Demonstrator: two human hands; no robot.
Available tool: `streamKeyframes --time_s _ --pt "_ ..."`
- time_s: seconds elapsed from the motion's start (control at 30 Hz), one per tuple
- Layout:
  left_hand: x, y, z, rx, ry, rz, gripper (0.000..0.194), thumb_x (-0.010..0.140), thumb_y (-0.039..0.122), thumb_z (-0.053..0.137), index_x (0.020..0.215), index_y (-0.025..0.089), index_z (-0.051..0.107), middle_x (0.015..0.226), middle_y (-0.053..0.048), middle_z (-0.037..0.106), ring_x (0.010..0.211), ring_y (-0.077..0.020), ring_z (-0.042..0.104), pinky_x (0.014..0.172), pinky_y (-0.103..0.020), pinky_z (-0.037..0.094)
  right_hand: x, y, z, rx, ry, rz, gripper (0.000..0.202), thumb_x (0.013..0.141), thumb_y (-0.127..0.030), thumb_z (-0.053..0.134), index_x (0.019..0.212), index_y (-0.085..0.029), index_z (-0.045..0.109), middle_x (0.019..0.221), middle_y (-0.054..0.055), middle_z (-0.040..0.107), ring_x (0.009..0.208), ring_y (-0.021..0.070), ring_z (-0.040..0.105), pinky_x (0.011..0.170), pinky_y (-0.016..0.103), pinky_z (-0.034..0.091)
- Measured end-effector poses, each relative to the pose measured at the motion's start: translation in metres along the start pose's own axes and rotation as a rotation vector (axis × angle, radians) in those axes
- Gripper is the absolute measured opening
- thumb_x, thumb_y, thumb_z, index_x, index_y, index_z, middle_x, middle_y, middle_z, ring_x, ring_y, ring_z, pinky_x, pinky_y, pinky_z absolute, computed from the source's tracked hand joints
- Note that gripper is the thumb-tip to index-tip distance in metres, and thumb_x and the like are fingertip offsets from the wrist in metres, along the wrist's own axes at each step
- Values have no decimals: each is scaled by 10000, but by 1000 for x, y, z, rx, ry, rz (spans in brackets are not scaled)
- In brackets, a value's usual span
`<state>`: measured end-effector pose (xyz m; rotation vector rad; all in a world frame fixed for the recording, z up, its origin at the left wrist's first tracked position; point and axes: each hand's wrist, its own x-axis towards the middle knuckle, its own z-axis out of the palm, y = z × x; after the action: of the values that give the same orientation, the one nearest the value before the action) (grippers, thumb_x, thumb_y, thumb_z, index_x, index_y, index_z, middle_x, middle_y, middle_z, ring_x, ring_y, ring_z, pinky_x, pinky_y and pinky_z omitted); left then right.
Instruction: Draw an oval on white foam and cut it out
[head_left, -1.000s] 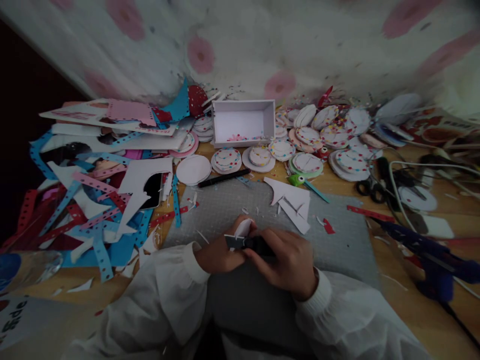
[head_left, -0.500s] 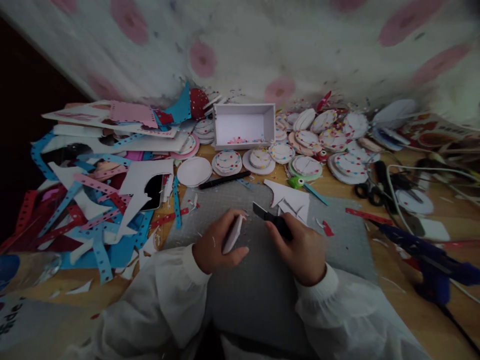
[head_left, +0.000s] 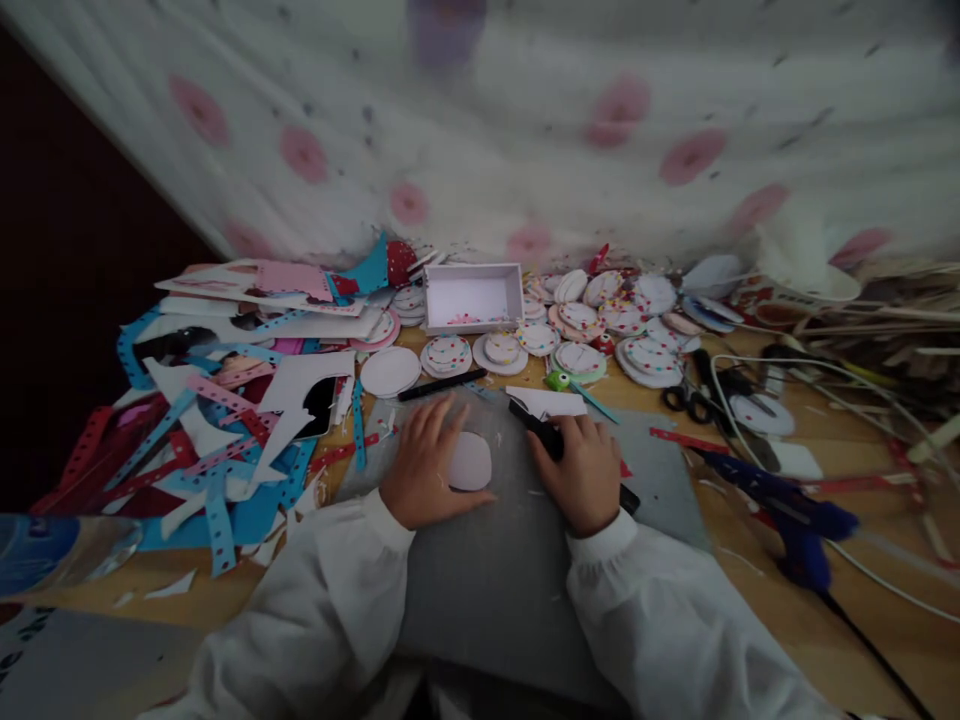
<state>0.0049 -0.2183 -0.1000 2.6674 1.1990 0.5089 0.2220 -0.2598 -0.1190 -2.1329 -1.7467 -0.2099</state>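
Observation:
A small white rounded piece (head_left: 471, 462) lies flat on the grey cutting mat (head_left: 517, 580). My left hand (head_left: 426, 462) is at its left side, fingers spread, the thumb along its near edge. To the right, my right hand (head_left: 581, 470) is closed around a black utility knife (head_left: 551, 436), which points forward and left, low over the mat. Just beyond the knife is a white cut sheet (head_left: 546, 401), partly covered by it. A black pen (head_left: 442, 384) lies at the mat's far edge.
Colourful offcuts (head_left: 217, 440) pile up at the left. A white open box (head_left: 474, 296) and several decorated discs (head_left: 652, 358) line the back. At the right are black scissors (head_left: 687, 403), a white cable and a blue glue gun (head_left: 795, 510). A plastic bottle (head_left: 67, 550) lies far left.
The white piece, earlier held tilted in my left hand, now lies on the mat, and that hand's fingers have spread. The knife has come down lower. The view has shifted upward and to the right.

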Motion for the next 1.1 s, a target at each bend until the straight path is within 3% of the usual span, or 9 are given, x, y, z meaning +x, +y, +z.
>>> streamKeyframes --time_s 0.1,0.2,0.27,0.37,0.47,0.6,0.87,1.0,1.1 --pt "-5 -3 -8 44 85 -34 744 662 649 688 1213 163 570 1283 -172 561 1257 -371 435 1101 -594 224 1 2 2 86 62 -5 279 862 -376 584 1022 -154 636 968 128 636 870 284 541 710 353 365" --pt "-16 -9 -23 55 125 -10 232 904 355 518 808 206 667 766 -34 687 856 -223 636 1079 -529 315 -1 2 1 279 140 -91 208 880 -316 548 979 -151 628 947 125 642 873 270 561 741 362 404" --pt "-26 -13 -36 62 131 -1 285 917 152 410 804 205 667 714 -20 674 742 -184 630 1023 -473 404 -6 0 0 449 112 -179 161 902 -238 485 972 -163 609 882 93 658 823 235 591 728 339 428" --pt "-42 -16 -56 134 76 13 509 745 -40 386 1104 213 643 1097 -79 666 1029 -228 600 997 -476 430 -16 -7 -2 630 0 -268 334 842 -52 386 1094 -181 563 864 48 674 760 186 617 706 297 459" --pt "-59 -18 -76 221 -5 78 596 636 -75 384 1069 220 668 1247 -81 606 1195 -264 517 1062 -538 349 -25 -14 -6 684 -66 -339 539 725 32 346 1184 -188 522 959 55 652 772 168 613 731 291 485" --pt "-85 -32 -104 246 -39 3 478 704 -4 402 1024 219 680 1227 -72 626 1143 -252 561 997 -466 436 -28 -18 -7 676 -103 -392 493 744 13 364 1156 -191 543 1076 86 621 906 192 618 806 323 503" --pt "-143 -107 -189 280 121 -480 398 770 207 412 1092 170 644 1142 -93 656 1050 -256 623 936 -380 481 -31 -22 6 650 -239 -507 321 841 -74 403 1074 -195 588 1082 100 626 1028 235 597 881 402 505" --pt "-129 -162 -224 292 269 -792 314 736 227 505 982 119 667 977 -87 710 920 -255 656 882 -386 472 -32 -24 9 681 -213 -515 283 854 -92 408 1025 -194 608 1066 108 618 1018 238 595 885 416 503" --pt "-104 -206 -226 276 306 -857 223 726 309 555 689 104 635 695 -35 688 841 -210 661 854 -346 458 -31 -24 8 683 -216 -520 277 858 -89 410 1012 -191 616 1064 111 610 1016 237 592 889 425 500"
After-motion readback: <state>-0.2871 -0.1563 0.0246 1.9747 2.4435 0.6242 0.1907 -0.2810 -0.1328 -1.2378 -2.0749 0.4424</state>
